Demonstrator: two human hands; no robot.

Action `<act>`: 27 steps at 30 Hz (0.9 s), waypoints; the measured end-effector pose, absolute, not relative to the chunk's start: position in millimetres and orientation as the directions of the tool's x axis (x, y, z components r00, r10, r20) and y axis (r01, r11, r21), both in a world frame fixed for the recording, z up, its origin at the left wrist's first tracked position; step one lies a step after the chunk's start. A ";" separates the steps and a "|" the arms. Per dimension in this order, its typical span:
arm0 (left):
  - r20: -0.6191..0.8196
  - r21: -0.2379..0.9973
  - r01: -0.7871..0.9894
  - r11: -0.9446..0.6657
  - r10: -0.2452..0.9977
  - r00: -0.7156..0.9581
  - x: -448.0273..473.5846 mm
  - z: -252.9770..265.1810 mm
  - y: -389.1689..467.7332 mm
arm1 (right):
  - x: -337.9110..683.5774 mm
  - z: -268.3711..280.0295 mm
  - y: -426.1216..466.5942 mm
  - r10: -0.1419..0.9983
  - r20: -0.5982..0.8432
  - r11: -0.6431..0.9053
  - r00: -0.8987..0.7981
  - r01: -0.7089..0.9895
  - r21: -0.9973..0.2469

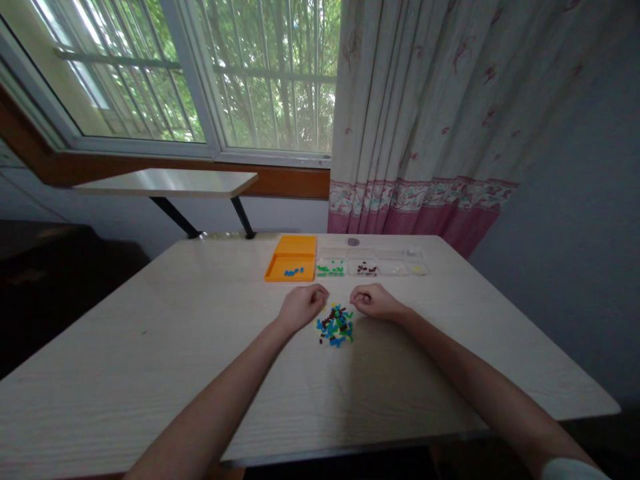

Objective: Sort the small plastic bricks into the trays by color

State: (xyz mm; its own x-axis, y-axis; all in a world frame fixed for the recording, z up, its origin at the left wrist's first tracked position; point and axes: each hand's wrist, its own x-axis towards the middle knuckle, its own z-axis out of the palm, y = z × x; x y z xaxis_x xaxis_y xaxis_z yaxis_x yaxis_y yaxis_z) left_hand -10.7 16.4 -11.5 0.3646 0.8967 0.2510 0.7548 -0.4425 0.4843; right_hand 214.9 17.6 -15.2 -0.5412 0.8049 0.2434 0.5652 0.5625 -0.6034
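A loose pile of small blue, green, dark brown and yellow pieces lies on the table; their exact kind is too small to tell. My left hand is closed at the pile's upper left, its fingertips curled together. Across from it, my right hand is closed as well, just above and right of the pile. Anything inside either hand is hidden or too small to make out. Behind the hands, an open orange case holds several blue pieces. Beside it, a clear compartment box contains green pieces and dark brown pieces.
The pale wooden table reaches to a window wall. A small raised shelf on black legs stands at the back left. A dark round object lies near the far edge, below a long curtain.
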 end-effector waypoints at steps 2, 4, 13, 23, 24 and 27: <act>0.254 0.480 0.757 -0.444 0.896 0.365 -11.0 -11.5 16.5 | 216.5 -13.8 10.6 0.795 0.221 0.571 -0.565 0.574 -0.587; 0.253 0.477 0.753 -0.453 0.891 0.376 -11.0 -11.3 16.4 | 216.6 -10.8 6.0 0.771 0.225 0.605 -0.596 0.574 -0.551; 0.256 0.487 0.719 -0.497 0.868 0.426 -7.3 -7.9 11.0 | 210.3 -8.0 3.5 0.781 0.254 0.591 -0.570 0.543 -0.597; 0.261 0.489 0.651 -0.581 0.809 0.526 2.7 1.2 -3.3 | 202.4 -17.6 5.6 0.851 0.226 0.476 -0.475 0.513 -0.714; 0.259 0.488 0.651 -0.581 0.809 0.528 2.9 1.6 -3.5 | 202.3 -17.3 5.7 0.851 0.222 0.473 -0.475 0.514 -0.715; 0.259 0.489 0.651 -0.580 0.810 0.527 3.1 2.0 -3.6 | 202.1 -16.8 5.5 0.851 0.214 0.469 -0.479 0.513 -0.719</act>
State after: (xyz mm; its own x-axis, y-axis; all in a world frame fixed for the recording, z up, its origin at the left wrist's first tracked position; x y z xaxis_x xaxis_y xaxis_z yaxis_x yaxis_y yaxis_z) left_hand 3.1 -3.6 2.0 0.5269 0.8095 0.2591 0.6514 -0.5804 0.4887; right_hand 202.1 5.5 -16.8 -0.4790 0.8514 0.2137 0.5130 0.4691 -0.7189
